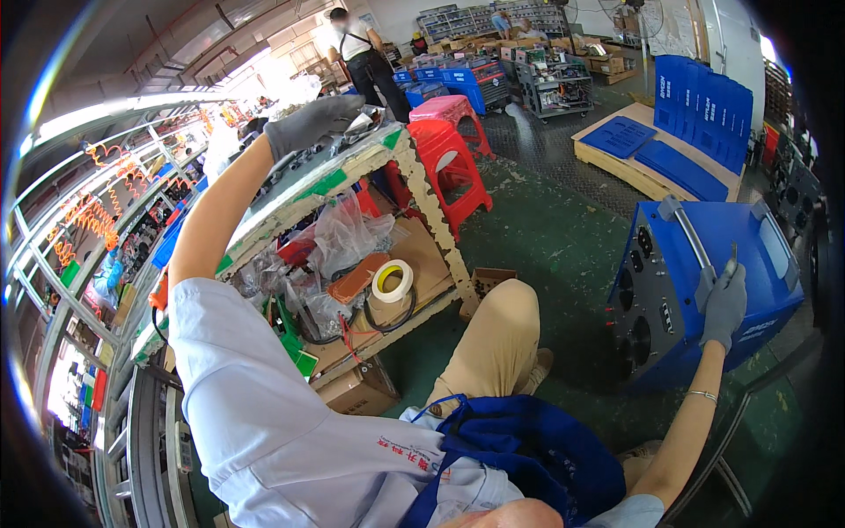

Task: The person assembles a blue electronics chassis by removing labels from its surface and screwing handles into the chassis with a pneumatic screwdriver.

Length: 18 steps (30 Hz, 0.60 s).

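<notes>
A worker in a pale blue shirt and blue apron sits between a cluttered table and a blue metal machine case, both arms stretched wide. The left hand, in a grey glove, reaches up onto the table top, its grip resting over small metal parts near the far corner; whether the fingers are clenched around one of them cannot be told from this angle. The right hand, also gloved in grey, lies against the top of the machine case beside its grey carrying handle, with its grip closed around a thin dark tool that points upward. The case stands on the green floor to the worker's right, its black dials and sockets facing the worker's knee. On the shelf under the table lie a roll of white tape, crumpled clear plastic bags and cardboard boxes. Red plastic stools stand just beyond the table, and blue panels lean on a wooden pallet further off. Another person in a white shirt stands in the background among more blue machines.
</notes>
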{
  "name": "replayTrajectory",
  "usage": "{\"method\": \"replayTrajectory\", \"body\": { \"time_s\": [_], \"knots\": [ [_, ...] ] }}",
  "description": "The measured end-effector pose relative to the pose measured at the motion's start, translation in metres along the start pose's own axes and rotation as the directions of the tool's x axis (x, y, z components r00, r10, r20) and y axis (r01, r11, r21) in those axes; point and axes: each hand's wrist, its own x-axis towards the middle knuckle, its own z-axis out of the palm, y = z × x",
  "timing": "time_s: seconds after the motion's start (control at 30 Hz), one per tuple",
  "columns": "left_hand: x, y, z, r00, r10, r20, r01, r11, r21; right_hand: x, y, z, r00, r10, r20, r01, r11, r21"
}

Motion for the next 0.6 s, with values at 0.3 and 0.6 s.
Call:
{"method": "replayTrajectory", "body": {
  "time_s": [0.3, 0.6],
  "knots": [
    [0.008, 0.096, 0.078, 0.696, 0.592, -0.407, 0.349, 0.217, 0.912, -0.007, -0.002, -0.004, 1.000, 0.017, 0.000, -0.017, 1.000, -0.018],
    [0.062, 0.165, 0.363, 0.478, 0.868, -0.133, -0.807, 0.494, 0.322, -0.011, -0.020, -0.007, 0.991, -0.023, -0.129, 0.022, 1.000, -0.008]
  ]
}}
